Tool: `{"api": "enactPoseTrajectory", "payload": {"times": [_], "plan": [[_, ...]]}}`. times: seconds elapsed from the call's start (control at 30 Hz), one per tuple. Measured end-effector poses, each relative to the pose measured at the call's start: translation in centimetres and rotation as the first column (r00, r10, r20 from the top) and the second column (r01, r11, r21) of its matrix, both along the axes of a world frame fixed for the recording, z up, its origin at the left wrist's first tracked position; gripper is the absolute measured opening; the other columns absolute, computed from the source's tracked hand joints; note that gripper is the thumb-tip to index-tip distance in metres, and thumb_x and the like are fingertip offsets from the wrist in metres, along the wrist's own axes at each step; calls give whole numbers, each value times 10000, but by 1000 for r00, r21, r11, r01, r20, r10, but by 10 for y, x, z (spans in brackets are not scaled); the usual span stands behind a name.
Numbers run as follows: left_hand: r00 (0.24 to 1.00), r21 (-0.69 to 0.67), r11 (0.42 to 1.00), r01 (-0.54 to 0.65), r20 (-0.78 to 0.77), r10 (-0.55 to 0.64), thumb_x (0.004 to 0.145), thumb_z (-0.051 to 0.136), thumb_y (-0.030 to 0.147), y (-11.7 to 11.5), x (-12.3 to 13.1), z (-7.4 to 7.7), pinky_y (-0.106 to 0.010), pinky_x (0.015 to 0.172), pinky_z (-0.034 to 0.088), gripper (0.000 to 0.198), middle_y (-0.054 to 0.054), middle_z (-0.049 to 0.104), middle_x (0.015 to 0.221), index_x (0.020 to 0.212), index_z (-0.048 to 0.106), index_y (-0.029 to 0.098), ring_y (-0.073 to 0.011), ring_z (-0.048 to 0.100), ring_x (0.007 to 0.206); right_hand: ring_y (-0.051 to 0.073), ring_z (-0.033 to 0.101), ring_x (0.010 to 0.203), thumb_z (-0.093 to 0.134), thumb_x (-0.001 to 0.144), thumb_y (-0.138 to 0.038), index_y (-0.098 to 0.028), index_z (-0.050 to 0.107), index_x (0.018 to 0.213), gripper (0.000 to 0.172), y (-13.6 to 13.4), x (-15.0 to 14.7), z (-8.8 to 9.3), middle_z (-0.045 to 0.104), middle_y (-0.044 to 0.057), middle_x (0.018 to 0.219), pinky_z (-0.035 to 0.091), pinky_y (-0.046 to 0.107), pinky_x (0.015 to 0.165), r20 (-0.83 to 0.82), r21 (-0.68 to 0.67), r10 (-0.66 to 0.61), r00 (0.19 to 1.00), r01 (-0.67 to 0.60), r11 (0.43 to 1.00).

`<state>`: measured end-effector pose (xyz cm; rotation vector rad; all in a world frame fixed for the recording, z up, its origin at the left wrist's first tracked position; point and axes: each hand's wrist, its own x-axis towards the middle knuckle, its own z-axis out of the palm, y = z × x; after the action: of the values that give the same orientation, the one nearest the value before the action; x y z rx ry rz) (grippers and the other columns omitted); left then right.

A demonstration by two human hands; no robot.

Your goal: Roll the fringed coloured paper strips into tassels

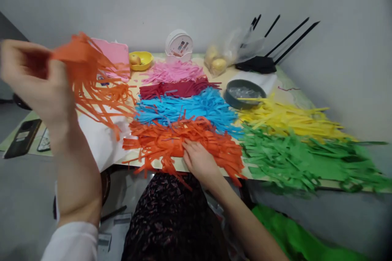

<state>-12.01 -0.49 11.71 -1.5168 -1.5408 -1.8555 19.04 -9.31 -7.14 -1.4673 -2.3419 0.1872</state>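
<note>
I see the blurred left hand (45,79) pinching raised orange fringed paper (81,63), partly hiding a pink rectangular panel (114,53); the right hand (200,161) rests on red-orange fringed paper (216,144), I can't tell its grip; green fringed paper (284,159) overhangs rightmost.

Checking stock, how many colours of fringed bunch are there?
6: pink at back, then maroon, then blue; orange in front and in the left hand; at right, yellow and, nearer, green. More may be hidden.
</note>
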Motion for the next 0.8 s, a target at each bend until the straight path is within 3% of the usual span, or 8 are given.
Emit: {"api": "enactPoseTrajectory", "payload": {"times": [0.07,0.17,0.27,0.33,0.5,0.57,0.67,0.8], "plan": [[968,-150,986,75,-225,-108,708,575,80,-23,33,-15,-291,699,459,124,9,562,775,788,572,174,-138,551,720,238,678,1058,509,947,-168,-139,660,1177,277,-3,0,24,741,135,1131,534,379,950,-231,207,32,972,17,978],[893,-328,934,140,-365,-262,771,563,117,-54,82,-55,-321,743,471,87,-24,609,802,806,548,196,-180,570,791,246,621,1179,604,914,-198,-184,520,1353,447,-4,-10,60,691,131,1223,491,427,1023,-427,461,151,891,71,884],[834,-490,852,185,-380,-400,833,519,131,-76,110,-89,-352,780,473,69,-44,622,827,834,527,200,-206,569,827,305,428,1397,612,896,-248,-185,370,1482,636,6,-28,72,548,160,1429,385,536,1123,-366,472,208,907,-12,882],[818,-552,816,173,-381,-431,851,505,144,-85,117,-102,-373,785,469,61,-60,628,837,834,525,199,-228,568,842,317,369,1433,558,890,-206,-157,404,1465,598,19,-37,67,518,158,1464,327,558,1160,-309,390,218,926,-86,917],[812,-609,745,273,-269,-518,811,497,117,-85,109,-112,-403,862,487,158,-101,679,990,928,574,191,-262,610,966,272,624,1076,444,783,-44,-180,669,1086,402,40,-25,59,726,104,1081,436,461,1061,-283,178,202,937,-156,972],[772,-633,647,424,-120,-624,784,490,84,-76,101,-112,-377,911,492,265,-86,699,1081,1001,598,193,-240,635,1032,259,647,956,457,744,-53,-191,673,1012,371,43,-13,70,730,88,990,506,404,928,-305,117,206,930,-178,977],[705,-659,487,574,94,-703,807,502,101,-60,90,-108,-297,804,506,204,-34,727,948,928,639,192,-188,669,886,244,656,949,484,738,-87,-194,646,978,308,45,5,94,722,78,1013,508,351,862,-386,104,231,893,-207,973],[644,-618,386,685,265,-718,845,559,210,-47,88,-97,-250,710,477,93,-14,689,830,850,644,172,-159,629,772,196,658,803,483,764,-95,-199,606,962,255,51,19,114,712,37,910,491,293,754,-428,28,227,875,-239,971]]}}
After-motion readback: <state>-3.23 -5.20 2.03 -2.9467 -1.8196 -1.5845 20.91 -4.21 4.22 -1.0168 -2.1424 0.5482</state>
